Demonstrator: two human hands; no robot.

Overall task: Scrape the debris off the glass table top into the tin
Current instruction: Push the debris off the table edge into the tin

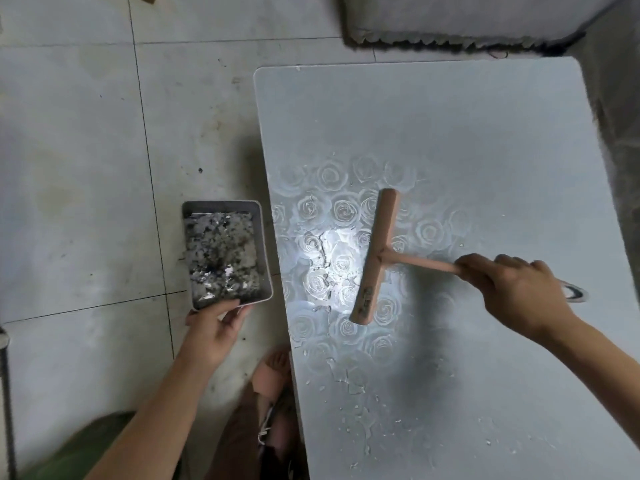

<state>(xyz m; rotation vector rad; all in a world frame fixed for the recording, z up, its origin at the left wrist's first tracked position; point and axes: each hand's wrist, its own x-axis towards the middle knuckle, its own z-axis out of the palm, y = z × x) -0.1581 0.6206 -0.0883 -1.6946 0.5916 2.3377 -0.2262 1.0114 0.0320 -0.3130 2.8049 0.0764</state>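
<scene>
Head view: glass counter [450, 133] spans 12 to 5 o'clock. Tin [265, 251], at the counter's 9 o'clock edge, contains grey scrapings; left hand [214, 327] fingers grip its near rim. Wooden T-scraper [375, 254] has its blade on the counter centre; right hand [516, 289] fingers are wrapped round the handle. Debris [332, 271] lies at the blade's 9 o'clock.

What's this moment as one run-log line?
left hand holds tin beside table edge | right hand grips scraper by handle, head on glass table top | debris left of scraper, more in tin
</scene>
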